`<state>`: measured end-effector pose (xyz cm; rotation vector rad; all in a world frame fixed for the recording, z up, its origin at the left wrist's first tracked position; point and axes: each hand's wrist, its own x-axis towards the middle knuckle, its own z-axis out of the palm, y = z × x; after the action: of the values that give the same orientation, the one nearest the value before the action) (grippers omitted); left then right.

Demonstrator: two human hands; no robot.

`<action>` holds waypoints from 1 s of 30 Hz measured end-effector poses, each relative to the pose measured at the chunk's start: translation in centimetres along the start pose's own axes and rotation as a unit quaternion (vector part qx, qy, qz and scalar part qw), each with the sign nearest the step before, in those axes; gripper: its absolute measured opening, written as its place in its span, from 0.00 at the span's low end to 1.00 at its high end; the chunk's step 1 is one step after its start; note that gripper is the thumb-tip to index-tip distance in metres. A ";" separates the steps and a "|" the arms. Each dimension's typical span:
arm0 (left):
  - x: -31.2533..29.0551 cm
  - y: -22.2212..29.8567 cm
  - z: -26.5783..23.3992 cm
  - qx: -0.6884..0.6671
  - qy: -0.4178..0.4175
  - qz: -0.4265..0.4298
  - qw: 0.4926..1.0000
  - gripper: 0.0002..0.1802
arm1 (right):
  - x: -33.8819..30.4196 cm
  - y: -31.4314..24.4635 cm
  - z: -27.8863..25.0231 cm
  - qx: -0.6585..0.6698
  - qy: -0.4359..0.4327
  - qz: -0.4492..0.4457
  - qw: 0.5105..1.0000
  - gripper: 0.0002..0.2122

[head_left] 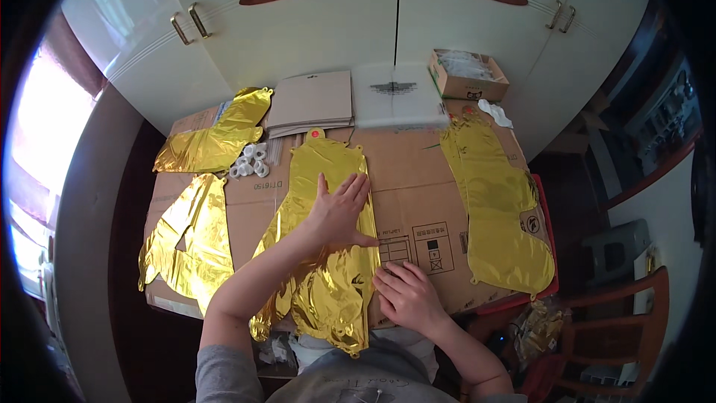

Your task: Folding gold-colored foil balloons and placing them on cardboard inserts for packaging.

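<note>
A flat gold foil balloon [317, 168] lies in front of me, creased at its near end, with a small red-marked tab at its far end. My left hand [339, 213] rests on it, palm down and fingers spread, the thumb reaching past its right edge. Close to that same edge is my right hand [409, 298], its fingers loosely extended over the cardboard [410, 179] and nothing visible in them. To the left lie another gold foil balloon [201, 224] with a triangular opening and a folded gold foil piece [212, 145]. A long gold foil balloon [496, 209] lies at the right.
Small white rolls [250, 160] sit near a stack of cardboard sheets [309, 103]. At the back right stands an open box [470, 78] of clear plastic packets, with a crumpled white piece [495, 113] nearby. A wooden chair [619, 328] stands at the lower right; white cabinets [298, 30] rise behind.
</note>
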<state>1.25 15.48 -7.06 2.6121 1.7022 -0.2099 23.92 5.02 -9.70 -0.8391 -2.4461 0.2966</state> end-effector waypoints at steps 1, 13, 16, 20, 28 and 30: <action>0.4 -0.1 -0.1 0.005 -0.002 -0.005 1.000 0.68 | 0.0 0.0 0.0 0.000 0.000 0.001 1.000 0.13; 3.8 -3.7 -0.3 -0.011 -0.076 -0.002 0.997 0.76 | 0.1 0.1 -0.7 0.001 -0.031 -0.010 0.999 0.13; 4.0 -3.8 0.3 -0.011 -0.091 -0.009 0.996 0.81 | 0.7 1.6 -1.9 0.063 -0.095 -0.058 0.992 0.13; 3.8 -3.9 0.5 -0.023 -0.105 -0.017 0.994 0.82 | 5.9 6.7 -2.1 0.023 -0.093 -0.071 0.993 0.15; 4.1 -3.8 0.7 -0.046 -0.084 -0.009 0.995 0.83 | 15.3 14.3 0.5 -0.148 -0.155 -0.158 0.964 0.19; 3.9 -3.9 0.9 -0.049 -0.079 -0.008 0.996 0.83 | 15.1 14.5 0.3 -0.157 -0.167 -0.200 0.952 0.19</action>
<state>-0.91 20.51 -8.20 2.4414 1.6398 -0.3167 21.02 25.78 -8.95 -0.4137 -2.9604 -0.1171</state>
